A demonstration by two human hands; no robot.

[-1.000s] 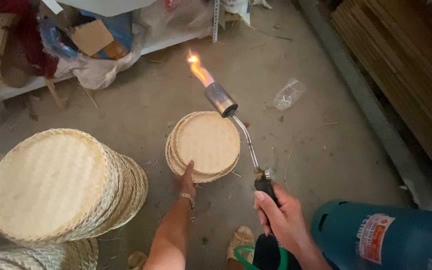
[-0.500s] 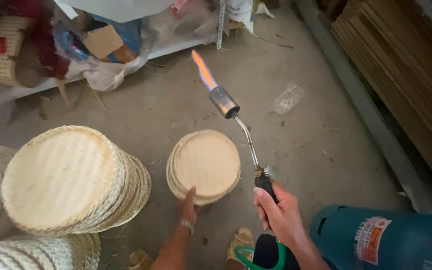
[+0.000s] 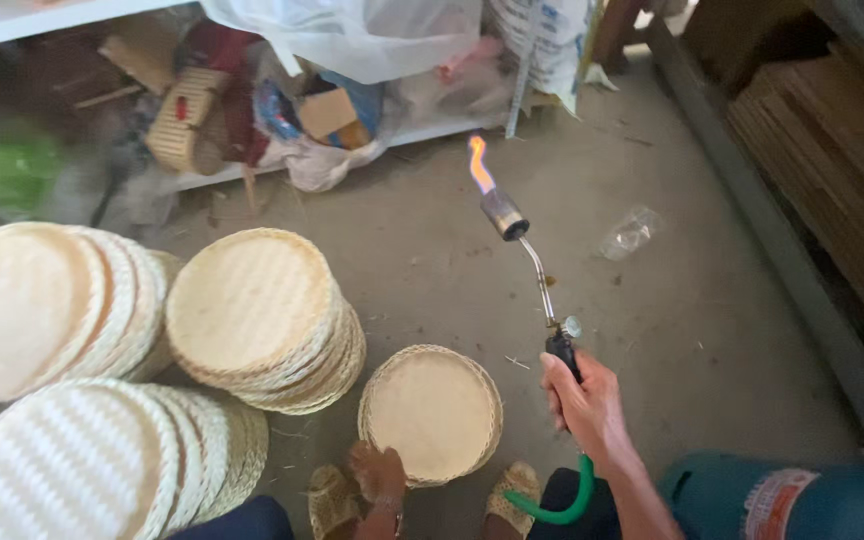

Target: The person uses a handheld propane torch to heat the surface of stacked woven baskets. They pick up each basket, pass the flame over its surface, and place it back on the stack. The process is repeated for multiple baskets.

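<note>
My right hand [image 3: 584, 401] grips the black handle of a gas torch [image 3: 527, 262] whose metal nozzle points up and away, with an orange flame [image 3: 478, 164] burning at its tip. A green hose [image 3: 557, 502] runs from the handle down toward me. My left hand [image 3: 380, 473] rests on the near rim of a small stack of round woven bamboo trays [image 3: 430, 412] lying flat on the concrete floor. The torch is held to the right of these trays, with the flame well beyond them.
Taller stacks of woven trays stand at left [image 3: 257, 315], far left [image 3: 27, 300] and lower left [image 3: 82, 465]. A blue-green gas cylinder [image 3: 802, 495] lies at lower right. A crushed plastic bottle [image 3: 629, 232] lies on the floor. Cluttered shelf [image 3: 252, 120] behind, wooden boards [image 3: 832, 170] at right.
The view has dropped and shifted, so the small tray stack now lies closer to me. The torch has swung rightward and more upright. My left hand stays at the stack's near rim.
</note>
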